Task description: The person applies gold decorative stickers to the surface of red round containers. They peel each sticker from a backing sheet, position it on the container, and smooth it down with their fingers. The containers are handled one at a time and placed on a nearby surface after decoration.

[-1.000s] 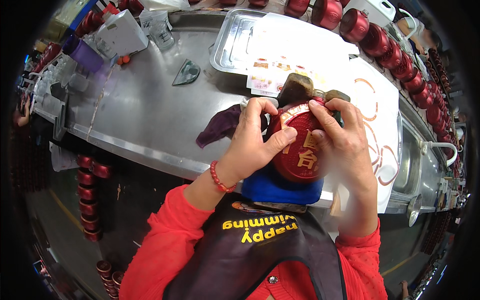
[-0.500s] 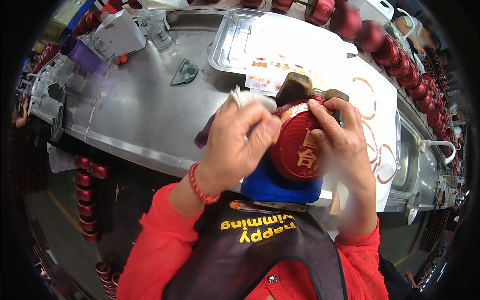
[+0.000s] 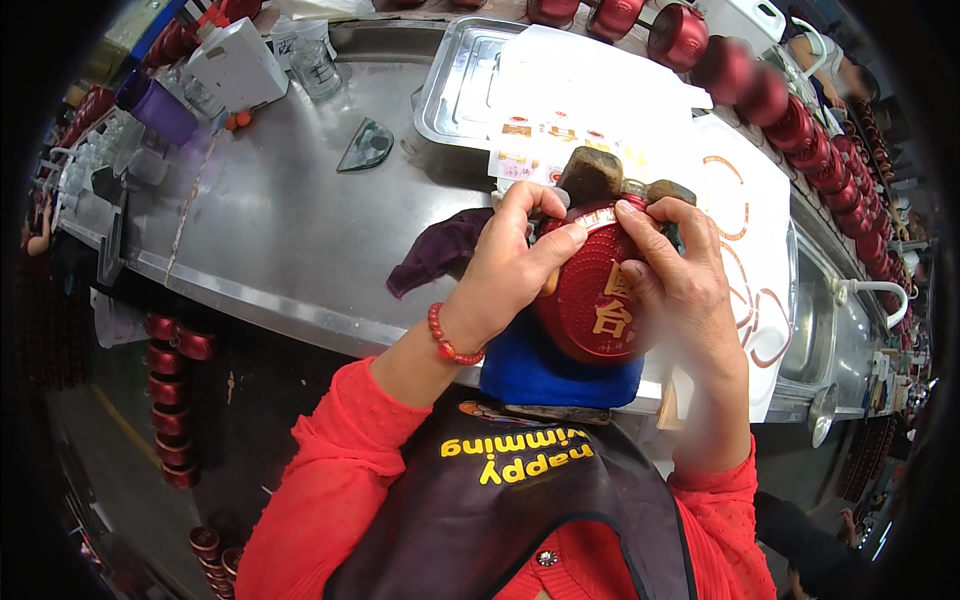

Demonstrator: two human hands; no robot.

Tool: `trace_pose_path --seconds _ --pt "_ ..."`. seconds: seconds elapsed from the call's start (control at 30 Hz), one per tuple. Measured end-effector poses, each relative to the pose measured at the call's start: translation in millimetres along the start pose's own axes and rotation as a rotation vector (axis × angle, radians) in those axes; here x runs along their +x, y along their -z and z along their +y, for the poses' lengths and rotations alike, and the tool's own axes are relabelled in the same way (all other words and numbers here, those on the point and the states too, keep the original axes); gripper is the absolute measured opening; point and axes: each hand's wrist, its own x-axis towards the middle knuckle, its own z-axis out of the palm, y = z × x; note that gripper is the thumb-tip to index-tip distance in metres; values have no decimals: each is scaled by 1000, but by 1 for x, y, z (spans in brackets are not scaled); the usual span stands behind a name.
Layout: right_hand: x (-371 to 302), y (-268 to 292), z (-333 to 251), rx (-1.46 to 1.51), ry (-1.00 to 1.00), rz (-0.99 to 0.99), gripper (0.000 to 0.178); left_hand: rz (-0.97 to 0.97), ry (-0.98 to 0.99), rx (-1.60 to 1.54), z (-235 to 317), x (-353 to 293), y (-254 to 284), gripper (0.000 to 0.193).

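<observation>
Red bottle [image 3: 583, 295] lies on a blue cloth [image 3: 560, 378] at the bench's [image 3: 300, 235] near edge, presumably for cushioning; dark blocks [image 3: 590, 172] flank its neck, seemingly as braces. Left hand [image 3: 508, 268] and right hand [image 3: 692, 265], fingers narrow, hold down the label [image 3: 599, 219].

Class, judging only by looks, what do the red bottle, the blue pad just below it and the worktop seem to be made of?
Red bottle: perhaps coated glass or ceramic, with a satin sheen and raised dots; the coating hides which.
Blue pad: seemingly fabric, soft-looking and matte.
Worktop: probably stainless steel, smooth grey with blurred reflections.
</observation>
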Motion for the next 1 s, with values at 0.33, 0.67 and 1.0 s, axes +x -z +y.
trace_pose_path --seconds 0.33,0.67,1.0 --pt "-1 -2 1 15 3 3 50 275 -562 822 -15 -40 -3 40" --pt "-2 1 -3 13 -44 -24 54 135 -882 1516 25 -56 -6 14" --pt "-1 -1 -2 14 -1 2 52 159 -600 875 12 -4 1 29"
